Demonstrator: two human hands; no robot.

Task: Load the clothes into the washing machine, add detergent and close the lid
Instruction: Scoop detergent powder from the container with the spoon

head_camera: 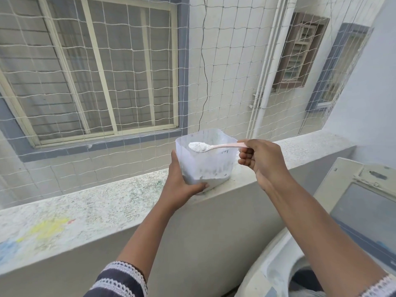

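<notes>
A translucent white detergent tub stands on the balcony ledge, with white powder in its bottom. My left hand grips the tub's lower left side. My right hand pinches the handle of a pale pink spoon, heaped with white powder, level above the tub's mouth. At the lower right is the washing machine, its lid raised; dark clothes show inside the drum opening.
A white safety net spans the opening behind the ledge, with a neighbouring building's windows and pipes beyond. Yellow and blue stains mark the ledge at the left. A white wall rises at the right behind the machine.
</notes>
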